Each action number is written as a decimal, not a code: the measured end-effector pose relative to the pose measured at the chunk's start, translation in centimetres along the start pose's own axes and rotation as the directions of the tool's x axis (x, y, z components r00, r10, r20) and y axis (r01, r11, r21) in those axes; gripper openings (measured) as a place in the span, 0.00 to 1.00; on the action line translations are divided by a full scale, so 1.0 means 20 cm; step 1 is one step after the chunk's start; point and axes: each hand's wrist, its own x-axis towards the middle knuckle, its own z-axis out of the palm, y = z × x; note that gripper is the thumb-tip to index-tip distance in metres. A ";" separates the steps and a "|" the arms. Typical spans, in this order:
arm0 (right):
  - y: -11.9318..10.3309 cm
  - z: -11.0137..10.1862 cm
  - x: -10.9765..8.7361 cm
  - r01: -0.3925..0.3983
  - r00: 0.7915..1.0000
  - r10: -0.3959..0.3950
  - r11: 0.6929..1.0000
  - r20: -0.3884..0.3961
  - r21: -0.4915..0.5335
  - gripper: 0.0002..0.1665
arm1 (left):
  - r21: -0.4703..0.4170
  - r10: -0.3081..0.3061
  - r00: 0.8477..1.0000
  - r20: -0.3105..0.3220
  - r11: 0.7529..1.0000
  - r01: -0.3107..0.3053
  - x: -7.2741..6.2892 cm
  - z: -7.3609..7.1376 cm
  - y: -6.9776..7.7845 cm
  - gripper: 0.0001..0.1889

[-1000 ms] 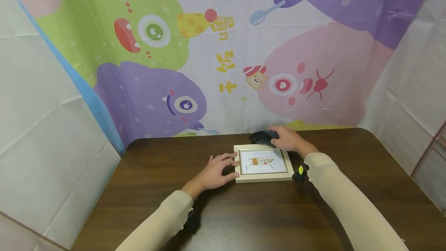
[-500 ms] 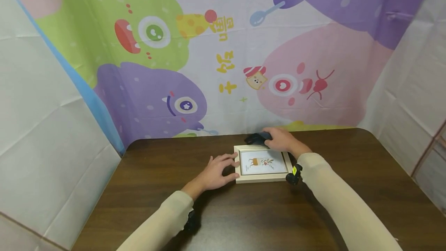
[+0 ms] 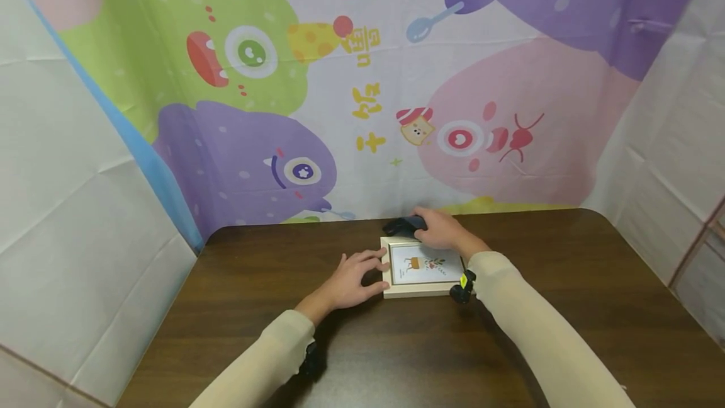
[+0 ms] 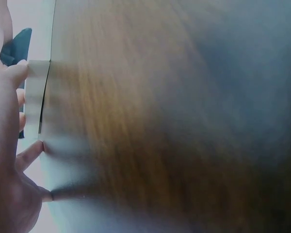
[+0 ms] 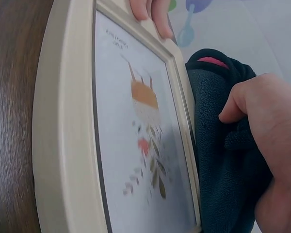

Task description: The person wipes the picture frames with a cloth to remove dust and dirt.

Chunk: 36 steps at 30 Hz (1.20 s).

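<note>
Brown tabletop (image 3: 243, 294) lies beneath outstretched hands (image 3: 352, 279), the right (image 3: 444, 230) gripping cloth (image 5: 211, 131).

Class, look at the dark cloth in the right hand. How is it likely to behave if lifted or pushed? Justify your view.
The dark cloth is probably floppy, since it bunches into folds in the right hand. Its fuzzy surface suggests it may not slip easily. Pushed, it would likely crumple rather than roll, given its soft, uneven shape.
</note>
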 end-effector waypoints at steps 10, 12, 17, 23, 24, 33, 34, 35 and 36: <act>0.08 0.18 0.17 -0.034 0.999 0.033 0.998 0.012 0.045 0.32 | -0.069 0.033 0.999 -0.042 0.997 -0.036 -0.03 -0.03 0.05 0.22; 0.09 0.22 0.20 -0.023 1.000 0.023 0.999 0.003 0.044 0.32 | -0.069 0.038 0.998 -0.046 0.997 -0.041 -0.03 -0.03 0.05 0.22; 0.07 0.28 0.25 -0.015 1.000 0.015 0.999 0.000 0.037 0.31 | -0.029 0.048 0.998 -0.047 0.998 -0.050 -0.02 -0.01 0.02 0.23; 0.01 0.28 0.24 -0.034 0.999 0.033 0.999 0.017 0.031 0.29 | -0.028 0.060 0.997 -0.050 0.998 -0.062 -0.02 -0.01 0.02 0.25; 0.00 0.28 0.23 -0.032 0.999 0.032 0.999 0.023 0.026 0.29 | -0.040 0.058 0.997 -0.049 0.997 -0.060 -0.02 -0.02 0.02 0.24; 0.00 0.27 0.20 -0.003 1.000 0.003 1.000 0.009 0.025 0.29 | -0.075 0.031 0.999 -0.037 0.997 -0.034 -0.03 -0.02 0.04 0.22; -0.04 0.24 0.16 0.014 1.000 -0.014 1.000 0.010 0.022 0.29 | -0.072 0.030 0.999 -0.037 0.997 -0.033 -0.02 -0.02 0.04 0.22; -0.05 0.23 0.15 0.021 1.000 -0.021 0.999 0.017 0.025 0.30 | -0.069 0.030 0.999 -0.037 0.997 -0.033 -0.02 -0.02 0.03 0.22; -0.05 0.22 0.14 0.027 1.000 -0.028 0.999 0.015 0.031 0.30 | -0.068 0.032 0.999 -0.038 0.997 -0.035 -0.02 -0.02 0.03 0.22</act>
